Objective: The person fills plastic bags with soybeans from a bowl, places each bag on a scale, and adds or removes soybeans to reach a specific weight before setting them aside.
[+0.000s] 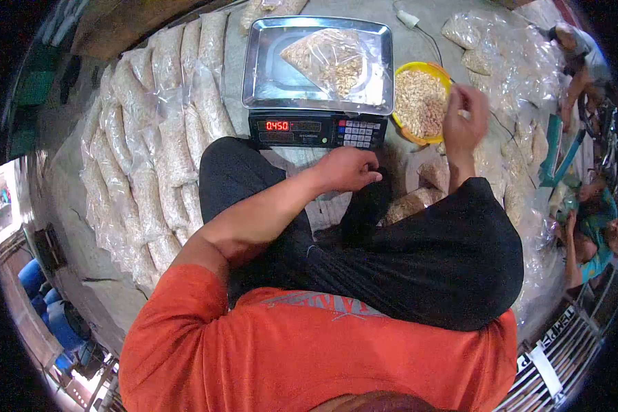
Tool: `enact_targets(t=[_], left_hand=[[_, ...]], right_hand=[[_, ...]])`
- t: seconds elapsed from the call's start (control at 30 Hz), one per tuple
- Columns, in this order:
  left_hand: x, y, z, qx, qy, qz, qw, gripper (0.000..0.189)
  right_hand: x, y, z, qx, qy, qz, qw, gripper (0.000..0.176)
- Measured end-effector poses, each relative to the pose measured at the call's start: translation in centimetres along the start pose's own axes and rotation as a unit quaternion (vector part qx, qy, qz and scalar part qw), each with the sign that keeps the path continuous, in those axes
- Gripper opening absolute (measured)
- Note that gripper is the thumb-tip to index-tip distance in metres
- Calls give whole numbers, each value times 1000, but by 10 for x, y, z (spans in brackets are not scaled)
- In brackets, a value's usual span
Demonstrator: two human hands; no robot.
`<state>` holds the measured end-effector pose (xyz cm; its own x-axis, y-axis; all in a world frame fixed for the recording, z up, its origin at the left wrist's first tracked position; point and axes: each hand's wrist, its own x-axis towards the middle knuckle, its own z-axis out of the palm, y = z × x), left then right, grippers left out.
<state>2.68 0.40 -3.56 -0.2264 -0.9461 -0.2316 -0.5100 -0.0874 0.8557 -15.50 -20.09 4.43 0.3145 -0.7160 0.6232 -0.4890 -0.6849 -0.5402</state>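
Observation:
A clear plastic bag of pale, puffed-looking pieces [340, 65] lies on the steel tray [268, 90] of a digital scale [302, 129], whose red display reads 0.450. My left hand [353, 169] is closed loosely just in front of the scale's keypad, and nothing shows in its fingers. To the right stands a yellow bowl [438, 72] full of the same kind of pieces. Beside its right rim is my right hand [465, 123], raised with the fingers curled in toward the thumb. Whatever it may hold is hidden.
Many long filled plastic bags [144, 158] are stacked on the left. More filled bags [505, 62] lie on the right, some near my knee [432, 172]. A cable [429, 38] crosses the floor behind the bowl. Other people [590, 226] sit at the far right.

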Motion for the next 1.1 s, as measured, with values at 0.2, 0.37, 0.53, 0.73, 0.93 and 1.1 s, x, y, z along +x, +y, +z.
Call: enact_targets(t=[0.2,0.37,0.53,0.73,0.93,1.1], left_hand=[[-5,2,-2,44,10,-15,999,41],[1,4,0,-8,7,-7,1000,41],[0,2,-2,22,-12,-9,1000,40],[-4,6,0,-1,1,-7,1000,41],[-7,23,-27,18,254,168,952,27],[-19,67,-146,496,259,113,821,34]], right_hand=[[-19,13,13,-166,-169,51,970,31],[-9,-1,6,-95,-147,150,973,28],[-11,7,3,-82,-119,130,981,26],[-23,22,15,-142,-153,12,978,36],[-15,-12,23,43,-260,148,953,51],[-25,-27,52,-7,-183,-45,982,63]])
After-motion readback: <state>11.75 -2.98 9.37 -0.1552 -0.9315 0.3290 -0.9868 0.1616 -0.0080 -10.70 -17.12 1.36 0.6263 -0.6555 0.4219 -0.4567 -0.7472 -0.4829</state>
